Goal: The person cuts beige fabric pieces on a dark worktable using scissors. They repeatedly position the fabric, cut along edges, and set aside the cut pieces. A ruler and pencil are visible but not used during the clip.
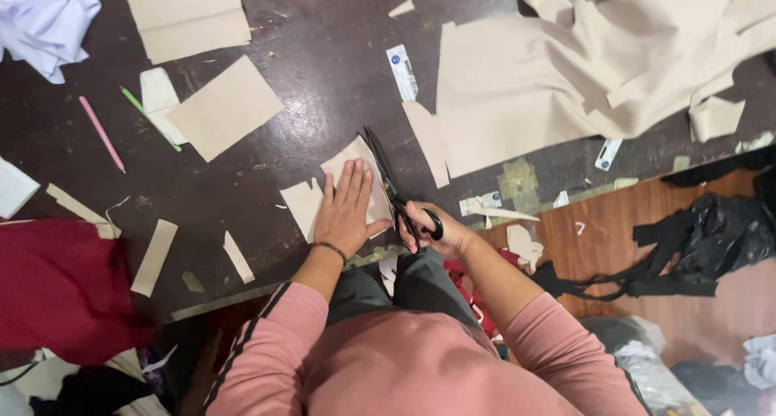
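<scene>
my left hand [346,210] lies flat, released, pressing a small beige fabric piece [356,181] onto the dark worktop [307,52] near its near edge. my right hand [432,230] is clenched through the handles of black scissors [388,185], whose blades run along the piece's right side, just beside my fingertips. i judge the risk is nicking those fingers, or the cloth sliding and skewing the cut.

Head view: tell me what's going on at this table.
A person in a pink top is cutting beige fabric at a dark table. The left hand lies flat on a small beige piece, pinning it down, while the right hand works black scissors along its edge. More cut pieces and a large beige cloth lie around.
</scene>
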